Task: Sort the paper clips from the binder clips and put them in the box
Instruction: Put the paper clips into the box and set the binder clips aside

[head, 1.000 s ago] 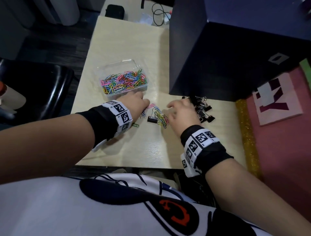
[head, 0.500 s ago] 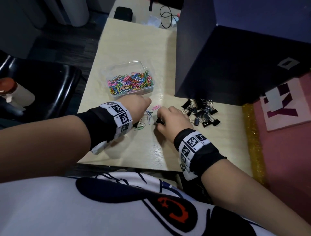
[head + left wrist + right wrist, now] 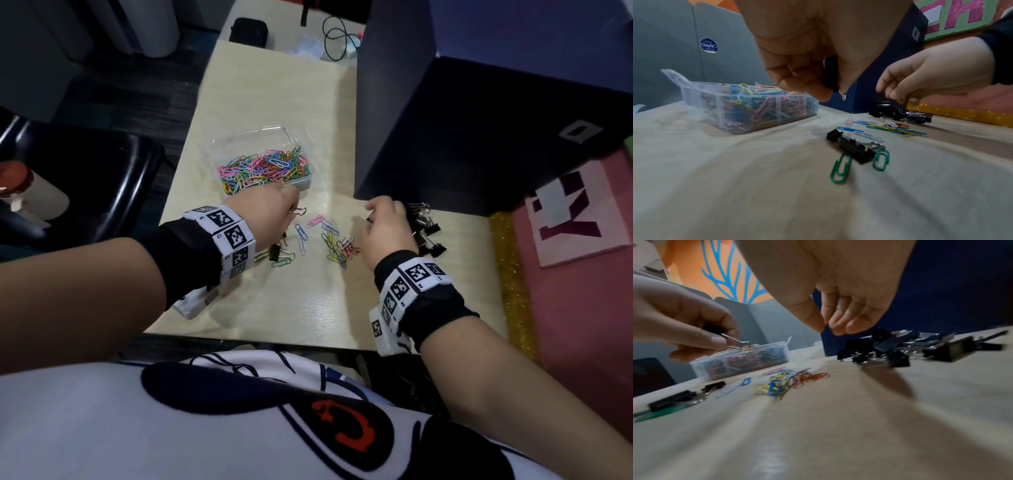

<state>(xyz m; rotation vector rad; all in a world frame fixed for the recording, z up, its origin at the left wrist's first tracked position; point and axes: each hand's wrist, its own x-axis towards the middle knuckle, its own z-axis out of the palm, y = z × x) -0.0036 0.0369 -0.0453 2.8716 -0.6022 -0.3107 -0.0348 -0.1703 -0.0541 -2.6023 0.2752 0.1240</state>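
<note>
A clear plastic box point(image 3: 219, 145) full of coloured paper clips point(image 3: 263, 168) stands on the table. My left hand point(image 3: 291, 209) hovers just in front of it and pinches a black binder clip point(image 3: 830, 73), whose wire handles point(image 3: 300, 211) stick out. Loose paper clips point(image 3: 334, 245) lie between my hands, and two more binder clips point(image 3: 853, 147) lie by two green paper clips point(image 3: 840, 168). My right hand point(image 3: 826, 329) hangs over the left edge of the black binder clip pile point(image 3: 426, 229). Its fingers are loosely curled and nothing shows between them.
A big dark blue box point(image 3: 479, 137) stands right behind the binder clip pile. A gold glitter strip point(image 3: 510, 274) and a pink board point(image 3: 582, 308) border the table point(image 3: 308, 308) on the right. A black chair point(image 3: 85, 185) is at the left. Cables point(image 3: 337, 37) lie at the far end.
My right hand moved right from the loose paper clips to the binder clip pile. My left hand rose off the table with a binder clip pinched in it.
</note>
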